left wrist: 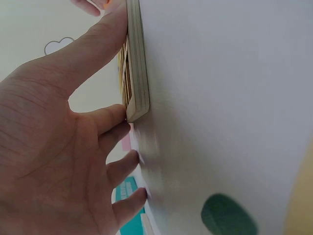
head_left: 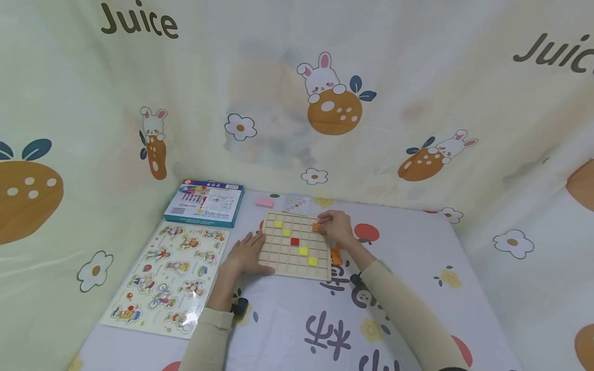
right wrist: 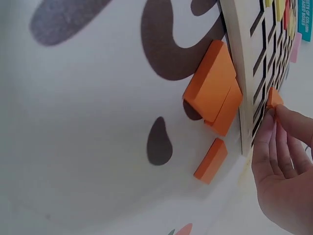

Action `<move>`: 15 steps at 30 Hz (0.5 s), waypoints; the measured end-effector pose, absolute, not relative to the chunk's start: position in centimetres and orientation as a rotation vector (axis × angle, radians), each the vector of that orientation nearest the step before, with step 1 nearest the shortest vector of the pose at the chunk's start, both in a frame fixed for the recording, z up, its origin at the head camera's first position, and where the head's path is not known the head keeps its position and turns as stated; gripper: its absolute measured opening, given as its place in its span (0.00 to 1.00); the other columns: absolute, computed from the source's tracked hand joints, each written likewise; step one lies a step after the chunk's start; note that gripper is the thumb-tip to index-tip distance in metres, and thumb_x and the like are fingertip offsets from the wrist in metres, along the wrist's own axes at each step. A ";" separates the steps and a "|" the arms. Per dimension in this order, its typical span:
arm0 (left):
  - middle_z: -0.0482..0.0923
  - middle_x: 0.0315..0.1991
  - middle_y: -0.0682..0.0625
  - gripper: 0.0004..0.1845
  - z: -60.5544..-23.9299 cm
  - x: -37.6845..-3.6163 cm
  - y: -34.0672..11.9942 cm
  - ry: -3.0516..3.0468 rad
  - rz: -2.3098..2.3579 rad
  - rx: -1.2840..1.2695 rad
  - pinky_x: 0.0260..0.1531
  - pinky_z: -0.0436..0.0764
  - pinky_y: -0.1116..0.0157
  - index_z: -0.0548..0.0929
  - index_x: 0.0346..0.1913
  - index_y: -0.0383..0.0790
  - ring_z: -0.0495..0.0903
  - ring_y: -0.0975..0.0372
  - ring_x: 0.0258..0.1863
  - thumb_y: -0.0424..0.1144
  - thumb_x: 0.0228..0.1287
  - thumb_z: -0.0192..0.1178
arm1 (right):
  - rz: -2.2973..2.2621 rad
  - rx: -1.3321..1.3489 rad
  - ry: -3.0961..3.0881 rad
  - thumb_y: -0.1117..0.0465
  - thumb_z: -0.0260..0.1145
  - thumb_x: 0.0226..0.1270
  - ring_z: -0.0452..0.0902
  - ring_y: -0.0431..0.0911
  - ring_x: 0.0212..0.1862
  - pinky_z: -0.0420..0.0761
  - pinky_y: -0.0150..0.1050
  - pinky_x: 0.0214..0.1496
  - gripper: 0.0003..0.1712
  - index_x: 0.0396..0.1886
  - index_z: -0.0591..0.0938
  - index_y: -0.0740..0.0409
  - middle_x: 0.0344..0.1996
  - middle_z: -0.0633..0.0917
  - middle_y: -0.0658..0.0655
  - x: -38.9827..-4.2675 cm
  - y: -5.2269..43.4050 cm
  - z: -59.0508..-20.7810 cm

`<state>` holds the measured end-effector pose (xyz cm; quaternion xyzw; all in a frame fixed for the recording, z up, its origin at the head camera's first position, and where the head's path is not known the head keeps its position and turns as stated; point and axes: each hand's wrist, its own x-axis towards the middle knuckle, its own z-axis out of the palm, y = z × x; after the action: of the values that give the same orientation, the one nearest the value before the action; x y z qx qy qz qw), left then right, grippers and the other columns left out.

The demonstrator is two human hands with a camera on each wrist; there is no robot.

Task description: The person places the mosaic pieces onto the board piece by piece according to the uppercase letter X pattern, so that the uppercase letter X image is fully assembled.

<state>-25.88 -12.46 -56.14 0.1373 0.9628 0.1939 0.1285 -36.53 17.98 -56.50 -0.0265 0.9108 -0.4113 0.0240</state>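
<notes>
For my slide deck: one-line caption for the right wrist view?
Right hand pinches an orange tile at the wooden grid board, with spare orange tiles beside it.

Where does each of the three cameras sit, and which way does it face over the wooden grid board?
Head: high, looking forward and down at the grid board; both sleeved forearms, left hand and right hand show.
Left wrist: low beside the left hand, looking along the board's edge.
Right wrist: low, facing the board's side, loose orange blocks and fingers pinching an orange tile.
All views share the board.
</notes>
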 end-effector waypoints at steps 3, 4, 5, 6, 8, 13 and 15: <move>0.51 0.84 0.41 0.60 -56.0 -26.0 -12.2 2.795 0.561 0.408 0.79 0.51 0.39 0.56 0.83 0.37 0.47 0.43 0.83 0.65 0.57 0.74 | -1.238 -0.090 2.851 0.66 0.78 0.62 0.88 0.47 0.43 0.88 0.44 0.51 0.18 0.52 0.88 0.57 0.39 0.91 0.52 -36.6 18.0 -56.6; 0.51 0.84 0.41 0.60 -56.0 -26.0 -12.1 2.795 0.560 0.411 0.79 0.51 0.39 0.56 0.83 0.37 0.47 0.43 0.83 0.65 0.57 0.74 | -1.235 -0.092 2.854 0.65 0.78 0.62 0.88 0.47 0.43 0.88 0.45 0.50 0.17 0.51 0.88 0.57 0.39 0.91 0.52 -36.6 18.0 -56.6; 0.51 0.84 0.41 0.60 -55.9 -26.0 -12.1 2.796 0.560 0.413 0.79 0.51 0.39 0.56 0.83 0.37 0.47 0.43 0.83 0.65 0.57 0.74 | -1.235 -0.092 2.857 0.65 0.78 0.62 0.88 0.47 0.43 0.88 0.45 0.50 0.16 0.50 0.88 0.57 0.38 0.91 0.51 -36.6 17.9 -56.6; 0.51 0.84 0.41 0.61 -55.9 -26.0 -12.1 2.797 0.556 0.413 0.79 0.51 0.39 0.56 0.83 0.38 0.47 0.43 0.83 0.65 0.57 0.74 | -1.228 -0.099 2.861 0.65 0.78 0.62 0.88 0.47 0.43 0.88 0.46 0.51 0.16 0.50 0.88 0.57 0.38 0.92 0.51 -36.6 17.9 -56.6; 0.51 0.84 0.41 0.61 -55.9 -26.1 -12.1 2.799 0.548 0.411 0.79 0.51 0.39 0.56 0.83 0.37 0.47 0.43 0.83 0.65 0.57 0.74 | -1.226 -0.114 2.861 0.64 0.78 0.63 0.88 0.47 0.43 0.87 0.47 0.52 0.14 0.48 0.89 0.56 0.38 0.92 0.50 -36.6 17.9 -56.6; 0.52 0.84 0.41 0.61 -56.1 -26.0 -12.2 2.800 0.555 0.397 0.79 0.52 0.38 0.56 0.83 0.37 0.48 0.42 0.83 0.64 0.56 0.75 | -1.208 -0.186 2.882 0.64 0.76 0.65 0.88 0.47 0.45 0.87 0.47 0.53 0.12 0.48 0.90 0.56 0.39 0.92 0.50 -36.5 17.9 -57.0; 0.51 0.84 0.41 0.60 -56.1 -25.9 -12.2 2.797 0.558 0.394 0.79 0.51 0.39 0.56 0.83 0.37 0.48 0.43 0.83 0.64 0.56 0.75 | -1.199 -0.189 2.887 0.65 0.76 0.65 0.87 0.48 0.45 0.87 0.47 0.52 0.13 0.49 0.89 0.56 0.41 0.91 0.50 -36.3 18.1 -57.1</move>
<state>-25.89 -12.24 -56.09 0.1357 0.9631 0.1921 0.1308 -36.33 18.08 -57.06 -0.0602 0.9219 -0.3827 0.0050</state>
